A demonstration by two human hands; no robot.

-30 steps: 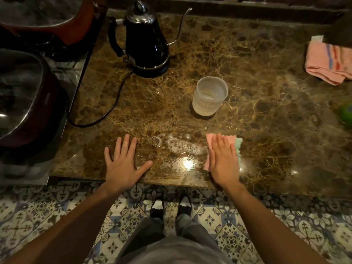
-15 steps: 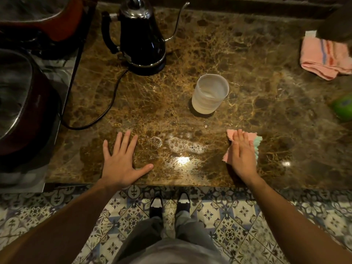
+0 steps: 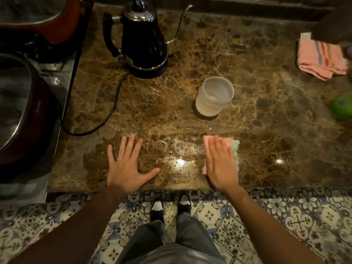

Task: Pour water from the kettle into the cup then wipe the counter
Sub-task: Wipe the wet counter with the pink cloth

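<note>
A black gooseneck kettle [image 3: 142, 40] stands on its base at the back of the brown marble counter [image 3: 266, 130]. To its front right sits a translucent cup [image 3: 214, 96] with water in it. A foamy wet patch [image 3: 185, 147] lies near the front edge. My right hand [image 3: 221, 164] presses flat on a pink and green cloth [image 3: 230, 142] at the patch's right end. My left hand [image 3: 125, 166] rests flat on the counter to the left of the patch, fingers spread, holding nothing.
The kettle's black cord [image 3: 106, 115] loops across the counter's left side. Dark red pots [image 3: 19, 103] sit on the stove at left. A pink striped towel [image 3: 322, 58] and a green object [image 3: 342, 105] lie at the far right. Patterned floor tiles are below.
My right hand slid the cloth to the right, away from the foamy patch, then back left against it. My left hand stayed in place.
</note>
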